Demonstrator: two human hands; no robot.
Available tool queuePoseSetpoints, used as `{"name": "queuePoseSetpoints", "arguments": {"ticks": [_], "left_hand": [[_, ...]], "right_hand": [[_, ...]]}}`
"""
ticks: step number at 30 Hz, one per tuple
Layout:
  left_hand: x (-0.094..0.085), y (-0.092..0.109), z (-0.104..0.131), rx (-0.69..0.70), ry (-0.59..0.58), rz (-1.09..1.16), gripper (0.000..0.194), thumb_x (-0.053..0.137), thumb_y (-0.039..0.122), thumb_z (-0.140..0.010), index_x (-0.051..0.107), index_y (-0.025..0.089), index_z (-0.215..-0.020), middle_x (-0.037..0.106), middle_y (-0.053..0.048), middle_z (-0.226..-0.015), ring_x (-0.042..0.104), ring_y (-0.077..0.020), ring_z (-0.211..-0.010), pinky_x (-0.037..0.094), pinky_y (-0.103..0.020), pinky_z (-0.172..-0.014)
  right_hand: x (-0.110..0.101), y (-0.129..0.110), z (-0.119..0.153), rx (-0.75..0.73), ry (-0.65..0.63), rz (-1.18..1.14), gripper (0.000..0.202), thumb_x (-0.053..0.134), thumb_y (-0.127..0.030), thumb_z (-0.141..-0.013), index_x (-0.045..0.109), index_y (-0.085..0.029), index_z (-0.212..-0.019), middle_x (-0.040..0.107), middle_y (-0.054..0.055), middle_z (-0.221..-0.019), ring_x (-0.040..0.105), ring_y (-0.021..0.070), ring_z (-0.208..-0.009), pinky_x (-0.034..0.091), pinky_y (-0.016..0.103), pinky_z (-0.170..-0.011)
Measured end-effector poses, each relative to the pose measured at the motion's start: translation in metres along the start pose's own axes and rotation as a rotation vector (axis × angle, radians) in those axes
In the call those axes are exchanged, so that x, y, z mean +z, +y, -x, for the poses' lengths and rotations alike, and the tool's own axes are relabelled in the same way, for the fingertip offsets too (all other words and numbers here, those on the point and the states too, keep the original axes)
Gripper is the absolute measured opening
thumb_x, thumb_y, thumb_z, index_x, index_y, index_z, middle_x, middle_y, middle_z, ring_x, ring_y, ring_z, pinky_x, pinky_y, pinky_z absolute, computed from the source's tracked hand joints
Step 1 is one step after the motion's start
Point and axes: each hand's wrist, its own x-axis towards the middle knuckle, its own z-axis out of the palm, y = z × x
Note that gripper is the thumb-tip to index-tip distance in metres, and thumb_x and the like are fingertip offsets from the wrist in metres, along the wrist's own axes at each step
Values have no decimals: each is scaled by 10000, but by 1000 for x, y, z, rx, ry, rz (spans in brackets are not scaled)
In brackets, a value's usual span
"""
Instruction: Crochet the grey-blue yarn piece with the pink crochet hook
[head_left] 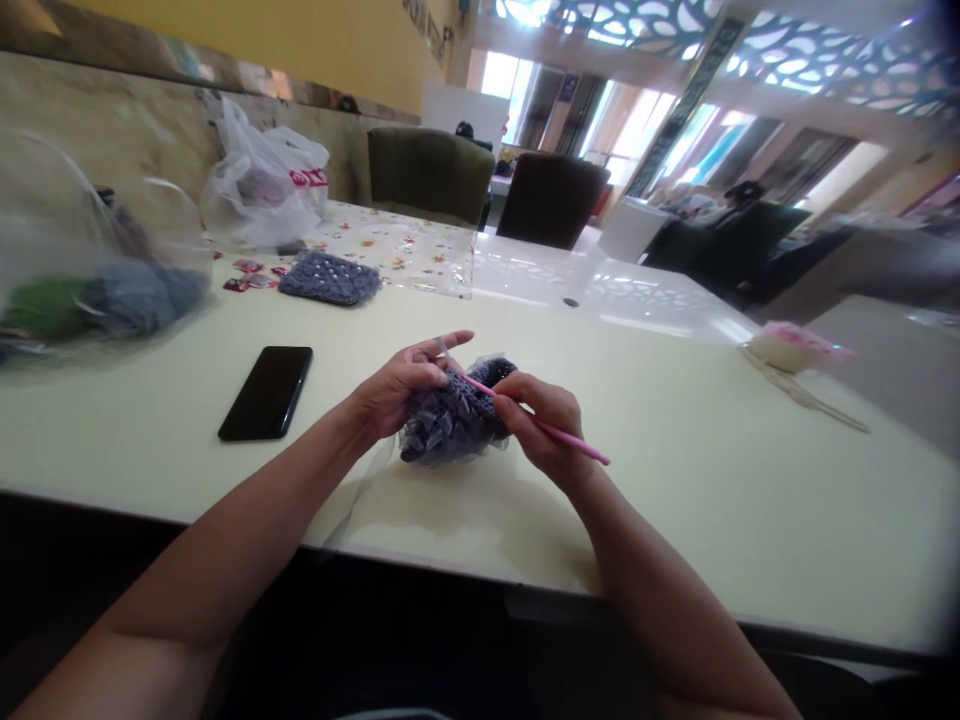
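A dark blue-grey crochet piece (pixel 450 425) with ruffled, ribbon-like texture is held just above the pale table. My left hand (pixel 401 385) pinches its upper left edge between thumb and fingers, with the index finger stretched out. A pale ribbon-like strand (pixel 442 347) runs over that finger, and a length of it trails down to the table's front edge. My right hand (pixel 544 420) grips a pink crochet hook (pixel 570 438) like a pen. The hook's tip meets the piece by my left thumb; the exact stitch is too small to make out.
A black phone (pixel 266 393) lies left of my hands. Behind it are a flat crocheted square (pixel 330 277), small red wrappers (pixel 251 275), a white plastic bag (pixel 262 180) and a clear bag with yarn (pixel 135 295). A pink artificial flower (pixel 795 347) lies on the right.
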Motion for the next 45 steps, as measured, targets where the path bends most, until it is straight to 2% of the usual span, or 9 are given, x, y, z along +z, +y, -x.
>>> {"name": "queuePoseSetpoints", "arguments": {"ticks": [5, 13, 18, 22, 28, 30, 35, 39, 45], "left_hand": [[5, -3, 2, 41, 17, -151, 734, 752, 112, -650, 573, 147, -1361, 657, -6, -834, 604, -120, -753, 445, -248, -724], [19, -26, 2, 147, 119, -365, 783, 818, 179, -688, 535, 165, -1417, 613, 9, -844, 581, -127, -832, 450, -264, -827], [9, -17, 2, 188, 104, -642, 492, 570, 335, -921, 592, 177, -1386, 674, -52, -936, 522, -120, -707, 451, -279, -724], [-1, -6, 1, 238, 111, -878, 401, 546, 337, -926, 692, 190, -1268, 676, -98, -1195, 560, -146, -795, 453, -277, -726], [-1, -6, -1, -19, 46, -481, 663, 728, 365, -802, 550, 218, -1425, 656, -41, -899, 406, -59, -548, 297, -214, -497], [1, -6, 0, -10, 46, -442, 634, 789, 296, -733, 620, 213, -1339, 667, -56, -978, 464, -62, -608, 302, -203, -513], [3, -1, 1, 129, 85, -547, 80, 730, 163, -699, 682, 140, -758, 533, -79, -1453, 580, -215, -1155, 455, -249, -793], [3, 1, 2, 127, 97, -588, 71, 689, 144, -677, 663, 151, -743, 530, -90, -1474, 497, -287, -1326, 438, -345, -975], [2, 0, 2, 147, 149, -666, 62, 662, 160, -684, 648, 154, -744, 554, -107, -1452, 530, -301, -1302, 422, -423, -1034]], "right_hand": [[-1, 6, -1, 128, 2, -214, 203, 537, -322, -974, 594, -210, -815, 596, -5, -678, 548, 125, -594, 433, 265, -555], [18, 17, 3, -133, 39, 449, 170, 554, -354, -974, 621, -203, -934, 675, 44, -815, 593, 139, -705, 426, 262, -655], [16, 19, 2, -161, 142, 328, 108, 544, -276, -976, 618, -199, -962, 681, 25, -820, 605, 116, -689, 454, 231, -650], [13, 16, -1, -95, 149, 157, 116, 534, -264, -977, 617, -186, -953, 658, 19, -826, 588, 103, -695, 463, 225, -648], [7, 17, -4, -8, 124, -33, 136, 541, -263, -975, 648, -180, -962, 665, 25, -866, 605, 107, -763, 484, 237, -700], [4, 17, -5, 20, 91, -70, 149, 543, -271, -973, 659, -179, -965, 673, 24, -864, 601, 104, -743, 483, 235, -677], [-4, 17, -8, 55, -19, -113, 191, 533, -289, -977, 681, -173, -948, 671, 11, -800, 571, 91, -681, 463, 221, -618], [-15, 17, -13, 63, -184, -107, 210, 529, -287, -979, 693, -155, -979, 676, 20, -822, 565, 89, -696, 461, 217, -637], [-23, 17, -14, 52, -313, -36, 241, 494, -284, -998, 684, -146, -1052, 707, 46, -920, 618, 104, -782, 478, 228, -716]]}}
